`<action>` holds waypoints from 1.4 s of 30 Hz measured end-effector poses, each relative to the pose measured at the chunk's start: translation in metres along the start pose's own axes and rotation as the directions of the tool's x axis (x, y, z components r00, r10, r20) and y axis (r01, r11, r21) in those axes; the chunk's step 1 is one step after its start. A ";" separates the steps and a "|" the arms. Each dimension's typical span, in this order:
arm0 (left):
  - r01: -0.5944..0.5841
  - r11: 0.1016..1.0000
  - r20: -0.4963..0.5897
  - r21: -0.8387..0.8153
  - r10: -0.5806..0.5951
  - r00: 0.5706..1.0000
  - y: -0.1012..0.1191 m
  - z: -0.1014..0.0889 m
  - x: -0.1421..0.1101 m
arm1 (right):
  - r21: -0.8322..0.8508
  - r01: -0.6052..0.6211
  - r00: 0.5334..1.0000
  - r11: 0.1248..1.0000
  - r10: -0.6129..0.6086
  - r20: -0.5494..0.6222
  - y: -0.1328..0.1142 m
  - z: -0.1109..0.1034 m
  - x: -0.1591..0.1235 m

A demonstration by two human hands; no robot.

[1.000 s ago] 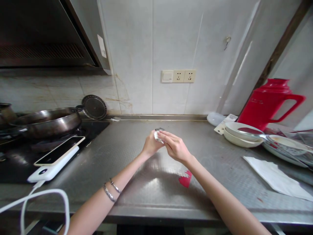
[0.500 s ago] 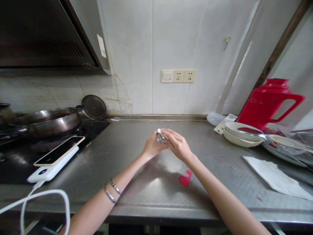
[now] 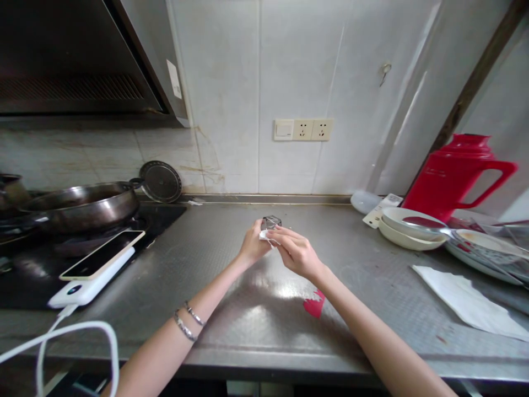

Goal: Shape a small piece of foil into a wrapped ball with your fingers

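Note:
My left hand is closed around a small clear glass with a faceted, dark-lined rim, just above the middle of the counter. A white piece of tissue is pinched in the fingers of my right hand, pressed against the near side of the glass. The fingers hide most of the glass's body. Below my right wrist, a torn red heart-shaped sticker lies on the steel counter.
Left, a steel pan sits on the black stove beside a phone on a white power bank with a cable. Right stand a red thermos, stacked bowls and a folded white paper towel.
My right hand has come lower and nearer with the tissue, from the glass's top to its near side. The glass's rim now shows more openly.

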State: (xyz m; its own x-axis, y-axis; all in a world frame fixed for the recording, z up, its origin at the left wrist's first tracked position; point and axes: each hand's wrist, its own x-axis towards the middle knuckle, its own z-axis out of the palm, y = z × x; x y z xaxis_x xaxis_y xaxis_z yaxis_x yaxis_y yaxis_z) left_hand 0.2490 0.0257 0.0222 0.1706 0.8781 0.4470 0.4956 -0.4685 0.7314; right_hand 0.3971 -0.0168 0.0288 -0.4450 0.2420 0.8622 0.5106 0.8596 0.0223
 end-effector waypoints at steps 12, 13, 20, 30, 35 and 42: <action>0.102 0.938 0.087 -0.331 -0.077 0.993 0.003 0.010 0.001 | 0.033 -0.232 0.962 0.972 0.234 -0.139 0.020 -0.004 -0.003; 0.120 0.925 0.102 -0.361 -0.089 0.991 0.002 0.009 0.002 | 0.039 -0.230 0.963 0.972 0.233 -0.137 0.019 -0.003 -0.003; 0.220 0.870 0.109 -0.441 -0.191 0.975 0.000 0.003 0.008 | 0.120 -0.265 0.948 0.957 0.281 -0.147 0.008 -0.001 -0.001; 0.192 0.910 0.215 -0.368 -0.117 0.970 0.005 0.005 0.000 | 0.294 -0.635 0.663 0.715 0.699 -0.269 0.029 -0.004 0.002; 0.222 0.879 0.271 -0.421 -0.112 0.956 0.013 0.000 0.001 | 0.520 -0.578 0.783 0.630 0.608 0.134 0.031 -0.008 0.002; 0.302 0.823 0.329 -0.481 -0.150 0.932 0.012 -0.007 0.004 | 0.594 -0.544 0.838 0.593 0.423 0.345 0.026 -0.004 -0.002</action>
State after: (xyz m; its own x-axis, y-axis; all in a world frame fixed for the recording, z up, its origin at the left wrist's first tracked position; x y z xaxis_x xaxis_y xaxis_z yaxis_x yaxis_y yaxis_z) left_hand 0.2495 0.0226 0.0369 0.3647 0.9209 0.1378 0.0496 -0.1670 0.9847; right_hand 0.4148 0.0032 0.0296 -0.4110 0.7213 0.5575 0.1076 0.6456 -0.7561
